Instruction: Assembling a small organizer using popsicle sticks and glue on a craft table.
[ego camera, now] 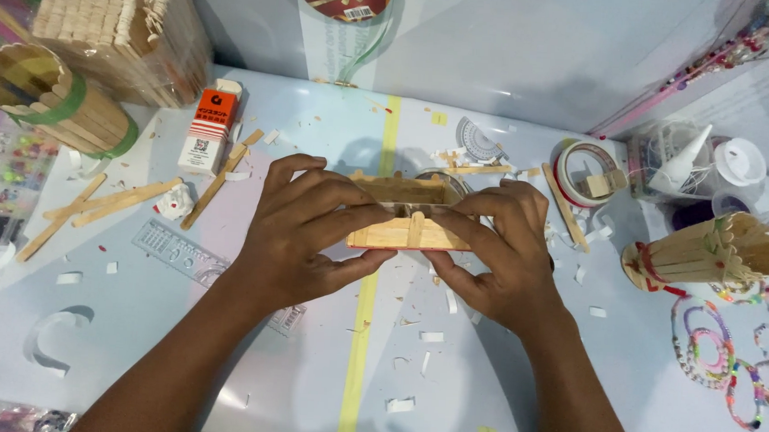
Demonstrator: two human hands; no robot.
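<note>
Both hands meet over the middle of the pale blue table (568,371), clamped on a small open box of craft sticks (405,234). The left hand (302,230) grips the box's left end, its fingers (350,208) closed across the top rim and its thumb pressed to the near wall. The right hand (504,256) holds the right end the same way, fingers closed over the rim, thumb under the front edge. The box sits upright, just above or on the table; I cannot tell which. A yellow stripe (356,362) runs down the table beneath it.

Left of the left hand, loose craft sticks (113,202) lie scattered, with a clear ruler (171,248) near the wrist and an orange-and-white glue box (209,126) beyond. A stick cylinder wrapped in green tape (57,98) lies on its side at the far left, beside a bagged stack of sticks (121,23). Right of the right hand, a roll of tape (587,171) stands near, and a bundle of sticks tied with red (703,251) lies close to the right edge, with bead bracelets (729,343) just in front of it. A clear protractor (478,142) rests behind the box.

The near part of the table, between the forearms and toward the front edge, holds only small white paper scraps (400,404), leaving the most open room there
</note>
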